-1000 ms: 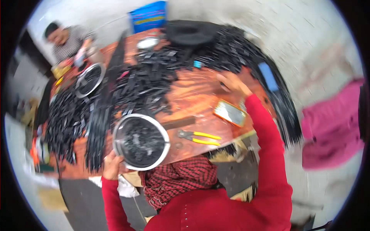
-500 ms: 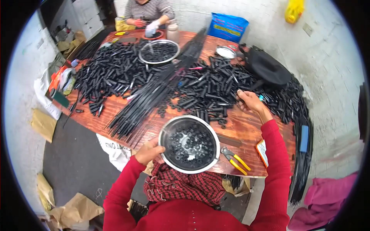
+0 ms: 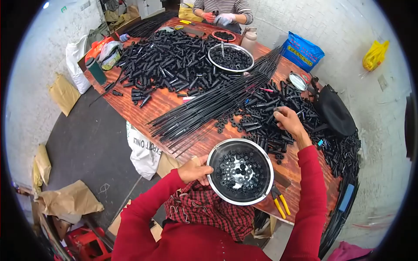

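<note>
My left hand (image 3: 194, 170) grips the left rim of a steel bowl (image 3: 271, 174), thumb over the edge. Many small black rings (image 3: 230, 170) cover its bottom, with shiny metal showing between them. The bowl is at the table's near edge, above a red-and-black checked cloth (image 3: 209, 211) on my lap. My right hand (image 3: 289, 123) is over a pile of black tubular pieces (image 3: 263, 106), its thumb and fingers pinched together. What they hold, if anything, is too small to make out. Loose black rings (image 3: 224, 122) lie on the table left of that pile.
A bundle of long black rods (image 3: 204, 106) crosses the wooden table (image 3: 126, 111). Yellow-handled pliers (image 3: 281, 203) lie right of the bowl. Farther off stand a second steel bowl (image 3: 251, 67) of black parts and a bottle (image 3: 249, 41). A black hat-like item (image 3: 335, 113) rests right. Opposite, a person (image 3: 226, 17) works.
The view has turned, so the table appears shifted right. My right hand has moved left and farther over the pile. The person opposite has lifted their hands from the small red bowl.
</note>
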`<action>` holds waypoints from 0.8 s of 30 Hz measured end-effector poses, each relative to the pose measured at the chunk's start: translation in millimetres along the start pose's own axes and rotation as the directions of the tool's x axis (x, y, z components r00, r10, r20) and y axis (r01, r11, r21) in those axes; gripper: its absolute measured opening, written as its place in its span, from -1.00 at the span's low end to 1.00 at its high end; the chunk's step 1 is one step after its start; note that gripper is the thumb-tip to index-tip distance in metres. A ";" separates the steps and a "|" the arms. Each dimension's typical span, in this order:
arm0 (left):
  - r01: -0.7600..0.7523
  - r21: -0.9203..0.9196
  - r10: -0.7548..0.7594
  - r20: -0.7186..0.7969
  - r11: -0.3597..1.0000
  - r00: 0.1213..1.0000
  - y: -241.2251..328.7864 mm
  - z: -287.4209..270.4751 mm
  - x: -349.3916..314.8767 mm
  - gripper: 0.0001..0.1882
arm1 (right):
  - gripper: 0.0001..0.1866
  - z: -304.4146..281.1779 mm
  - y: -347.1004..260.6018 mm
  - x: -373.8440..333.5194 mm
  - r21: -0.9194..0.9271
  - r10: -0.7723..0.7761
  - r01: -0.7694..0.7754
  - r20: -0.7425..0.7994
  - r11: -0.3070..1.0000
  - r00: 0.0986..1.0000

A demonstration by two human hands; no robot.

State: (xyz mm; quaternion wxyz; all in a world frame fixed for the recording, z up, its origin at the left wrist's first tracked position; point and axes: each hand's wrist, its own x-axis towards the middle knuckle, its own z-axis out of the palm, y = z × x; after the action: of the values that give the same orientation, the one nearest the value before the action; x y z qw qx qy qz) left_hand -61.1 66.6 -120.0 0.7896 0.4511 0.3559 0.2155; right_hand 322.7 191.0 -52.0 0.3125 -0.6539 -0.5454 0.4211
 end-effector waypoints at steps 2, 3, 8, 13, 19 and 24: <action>0.002 0.026 -0.002 0.005 1.000 1.000 3.1 1.0 2.7 -0.56 | -0.65 15.8 -15.1 7.3 0.009 -0.016 0.016 0.046 1.000 0.999; 0.005 0.024 -0.005 0.010 1.000 1.000 2.9 1.4 5.0 -0.56 | -0.64 25.6 -23.6 11.2 0.023 -0.038 0.036 0.094 0.999 0.995; 0.012 0.009 -0.012 -0.013 1.000 1.000 -2.3 0.9 3.8 -0.55 | -0.60 104.3 -74.5 38.8 -0.132 -0.191 0.235 0.283 0.963 0.940; -0.025 0.009 0.025 0.004 1.000 1.000 -13.4 2.9 0.8 -0.52 | -0.56 176.5 -102.1 70.7 -0.475 -0.439 0.499 0.240 0.725 0.866; -0.031 -0.039 0.033 0.042 0.999 0.999 -25.5 4.2 -2.5 -0.50 | -0.56 216.0 -120.7 86.7 -0.555 -0.460 0.428 0.090 0.713 0.883; 0.004 0.002 -0.005 0.019 1.000 1.000 -21.2 -5.3 -0.4 -0.46 | -0.60 184.4 -100.9 76.8 -0.522 -0.529 0.511 0.128 0.683 0.839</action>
State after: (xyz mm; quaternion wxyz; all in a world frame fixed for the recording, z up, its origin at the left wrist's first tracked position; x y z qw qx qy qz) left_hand -65.0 58.7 -140.1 0.7931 0.4530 0.3494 0.2090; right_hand 116.8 277.8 -63.6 0.2322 -0.5394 -0.7982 0.1342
